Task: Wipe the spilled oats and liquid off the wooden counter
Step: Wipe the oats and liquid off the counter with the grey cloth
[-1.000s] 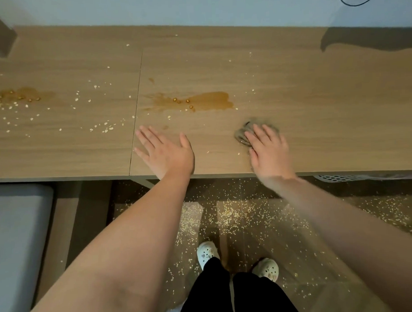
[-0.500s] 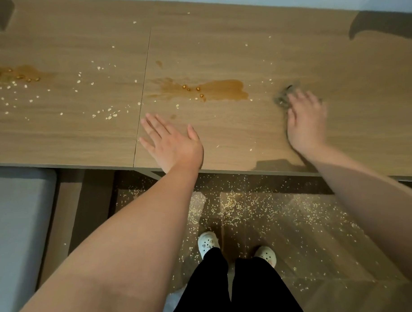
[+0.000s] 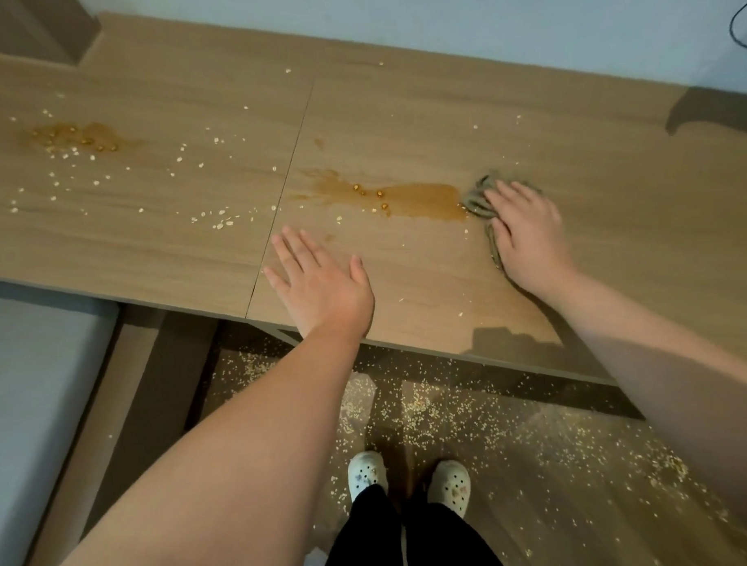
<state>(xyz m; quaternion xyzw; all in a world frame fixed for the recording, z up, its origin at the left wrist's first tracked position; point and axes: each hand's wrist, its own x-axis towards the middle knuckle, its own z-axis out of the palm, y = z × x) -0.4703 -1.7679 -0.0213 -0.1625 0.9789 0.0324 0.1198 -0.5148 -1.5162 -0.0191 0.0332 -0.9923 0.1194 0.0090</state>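
A brown liquid spill with a few golden bits lies mid-counter on the wooden counter. My right hand presses flat on a grey-green cloth, whose left edge touches the right end of that spill. My left hand rests flat and empty near the counter's front edge, fingers spread. A second brown spill sits far left, with scattered oats between the two spills.
A seam splits the counter into two panels. Many oats cover the floor below the front edge, around my white clogs. A grey cushion is at lower left. A wall runs behind the counter.
My right hand slid the cloth from near the front edge out to the right, and it now meets the right end of the middle spill. My left hand stayed put.
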